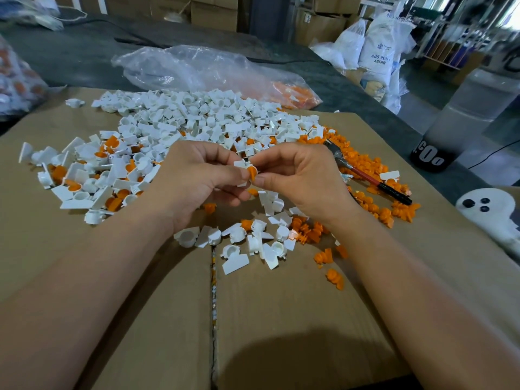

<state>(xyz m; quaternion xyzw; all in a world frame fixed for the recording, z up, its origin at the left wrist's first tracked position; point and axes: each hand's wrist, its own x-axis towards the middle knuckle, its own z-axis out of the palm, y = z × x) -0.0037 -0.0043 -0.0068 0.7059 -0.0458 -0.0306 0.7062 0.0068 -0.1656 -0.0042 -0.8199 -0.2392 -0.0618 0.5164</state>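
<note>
My left hand (194, 175) pinches a small white plastic cap part (241, 164) above the cardboard. My right hand (298, 178) pinches an orange plug (252, 173) that sits against that white part, between the two hands' fingertips. A big heap of white parts (197, 119) lies beyond my hands. Left of them lie white parts with orange plugs fitted (84, 175). Loose orange plugs (365, 164) are spread to the right. A smaller scatter of white and orange pieces (261, 240) lies just below my wrists.
A flattened cardboard box (281, 319) covers the dark table. A red-handled tool (365, 175) lies among the orange plugs. A clear plastic bag (202, 68) lies behind the heap. A white ghost-shaped object (486, 212) sits at the right edge, with a grey canister (455, 119) beyond it.
</note>
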